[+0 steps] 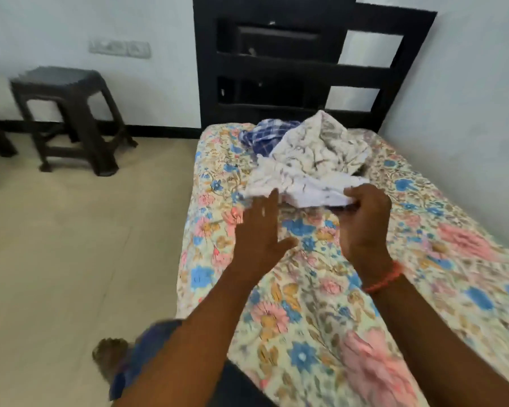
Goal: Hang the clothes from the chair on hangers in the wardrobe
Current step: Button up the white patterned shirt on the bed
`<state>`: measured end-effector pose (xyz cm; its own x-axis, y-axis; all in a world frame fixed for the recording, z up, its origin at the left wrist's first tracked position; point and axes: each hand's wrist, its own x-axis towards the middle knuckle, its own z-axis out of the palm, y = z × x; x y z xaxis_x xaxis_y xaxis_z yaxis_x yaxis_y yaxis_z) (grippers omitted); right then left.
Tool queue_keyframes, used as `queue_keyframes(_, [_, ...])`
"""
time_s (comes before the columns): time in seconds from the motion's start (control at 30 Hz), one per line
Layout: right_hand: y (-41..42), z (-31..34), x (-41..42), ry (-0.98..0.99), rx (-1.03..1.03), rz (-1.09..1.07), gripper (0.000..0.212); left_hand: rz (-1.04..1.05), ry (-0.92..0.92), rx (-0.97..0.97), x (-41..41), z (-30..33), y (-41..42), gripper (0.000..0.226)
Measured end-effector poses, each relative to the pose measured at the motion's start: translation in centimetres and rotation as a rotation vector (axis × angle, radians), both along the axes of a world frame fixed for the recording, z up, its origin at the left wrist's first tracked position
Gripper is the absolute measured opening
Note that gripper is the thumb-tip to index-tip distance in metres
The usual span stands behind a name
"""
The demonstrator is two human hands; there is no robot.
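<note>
Right hand (365,212) pinches the near edge of a crumpled white garment with a grey printed pattern (312,163), fingers curled round the cloth. Left hand (259,230) is spread flat and holds nothing, fingertips just short of the same garment's left corner. The garment lies on the floral-print bedsheet in pink, blue and cream (321,304), straight ahead of both hands.

Step in hand, as I judge it — picking up and opening out this garment for a hanger. To do it well, the left hand should take the opposite corner so the cloth lifts evenly, then both hands find collar or shoulders before lifting clear.

Just beyond the white garment, touching it, sits a bundled blue-and-white checked cloth (265,133) — it could drag along if the lift is hasty. Beyond that stands a black wooden slatted headboard (306,69). Far left of the left hand, on the tiled floor, 1 dark plastic stool (68,113). No hanger or wardrobe in view.
</note>
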<state>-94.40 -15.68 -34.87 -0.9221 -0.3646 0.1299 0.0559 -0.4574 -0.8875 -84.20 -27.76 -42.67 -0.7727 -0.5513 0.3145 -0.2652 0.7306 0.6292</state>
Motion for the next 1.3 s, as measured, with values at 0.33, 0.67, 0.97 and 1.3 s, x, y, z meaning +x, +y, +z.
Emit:
queue_keyframes(0.33, [13.1,-8.9,6.4,-0.358,0.309,0.008,0.010,-0.058,-0.092,-0.063,2.9,-4.1,10.7,0.041])
queue_keyframes(0.67, [11.1,-13.1,-8.7,0.243,1.302,-0.074,0.049,-0.227,-0.793,-0.291,3.8,-5.8,7.7,0.037])
queue_keyframes(0.97, [1.3,-15.8,-18.0,-0.401,0.762,-0.086,0.021,-0.173,-0.773,-0.165,2.2,-7.2,6.9,0.034])
queue_keyframes(1.3, [0.8,-12.5,-19.4,-0.422,0.774,0.129,0.019,-0.181,-0.846,0.014,0.9,-7.5,6.3,0.046])
